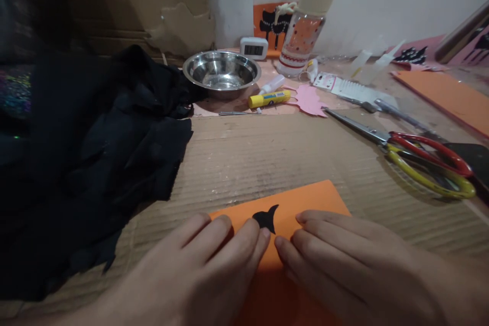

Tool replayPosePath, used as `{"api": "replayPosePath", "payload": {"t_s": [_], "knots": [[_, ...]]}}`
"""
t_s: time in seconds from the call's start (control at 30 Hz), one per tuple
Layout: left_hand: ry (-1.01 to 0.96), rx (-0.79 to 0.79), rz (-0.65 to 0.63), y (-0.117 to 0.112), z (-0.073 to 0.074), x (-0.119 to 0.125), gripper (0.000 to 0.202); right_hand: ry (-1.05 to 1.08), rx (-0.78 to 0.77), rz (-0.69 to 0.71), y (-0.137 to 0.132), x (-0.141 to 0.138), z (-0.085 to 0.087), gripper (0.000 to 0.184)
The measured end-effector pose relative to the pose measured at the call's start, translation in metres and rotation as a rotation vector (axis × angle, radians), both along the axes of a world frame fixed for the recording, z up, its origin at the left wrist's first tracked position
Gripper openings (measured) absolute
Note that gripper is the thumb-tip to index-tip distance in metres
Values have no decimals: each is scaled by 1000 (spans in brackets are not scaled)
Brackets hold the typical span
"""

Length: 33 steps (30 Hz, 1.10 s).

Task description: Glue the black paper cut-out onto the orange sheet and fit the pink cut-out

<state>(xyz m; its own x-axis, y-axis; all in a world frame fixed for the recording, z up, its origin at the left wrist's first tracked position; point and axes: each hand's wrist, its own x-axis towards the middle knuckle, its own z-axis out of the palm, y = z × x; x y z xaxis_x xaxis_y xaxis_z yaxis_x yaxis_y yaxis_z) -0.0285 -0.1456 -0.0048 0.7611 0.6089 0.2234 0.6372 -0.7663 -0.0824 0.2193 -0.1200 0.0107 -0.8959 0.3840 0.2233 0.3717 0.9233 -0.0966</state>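
Note:
An orange sheet [305, 198] lies on the corrugated cardboard surface [267, 153] near me. A small black cut-out shape [266, 217] sits on it. My left hand [198, 275] lies flat on the sheet's left part, fingers stretched out, fingertips touching the black shape's lower left edge. My right hand [355, 270] lies flat on the right part, fingers extended and together, tips just below and right of the shape. Neither hand grips anything.
A heap of black fabric [95, 153] fills the left. A steel bowl [221, 72], a yellow glue stick [269, 99], a pink cut-out [309, 101], a bottle [305, 25] and a small clock [254, 48] stand at the back. Red-and-yellow scissors [424, 160] lie at the right, orange sheets [443, 94] beyond.

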Motion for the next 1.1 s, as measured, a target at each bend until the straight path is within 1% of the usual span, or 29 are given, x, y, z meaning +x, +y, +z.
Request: {"api": "replayPosePath", "payload": {"t_s": [0.1,0.2,0.23,0.4,0.53,0.6,0.73,0.8,0.87,0.93,1.03,1.1], "knots": [[-3,1,-31,-1,0,0,39,-42,-27,102,8,2,-1,34],[13,-21,-17,-1,1,0,36,-74,-43,119,10,3,-2,30],[18,-24,-4,-1,1,0,36,-77,-44,119,10,3,-2,29],[-1,-8,-26,0,0,-2,39,-57,-50,68,9,2,2,26],[2,3,-20,3,0,-3,39,-72,-160,36,10,2,0,20],[-11,24,-35,2,0,-3,41,-58,-209,26,11,3,-2,20],[-27,66,39,-5,-2,-2,36,13,-243,13,15,2,-2,26],[-29,106,52,-7,-4,-2,34,25,-231,5,16,2,0,25],[-35,151,39,-7,-4,-4,31,7,-197,17,15,2,1,23],[-27,139,11,-4,-1,-5,30,-25,-155,62,13,3,3,24],[-22,95,-28,-1,8,-5,31,-29,-113,126,12,4,5,27],[-4,65,-19,-1,13,-4,31,-4,-88,129,11,3,5,28]]}}
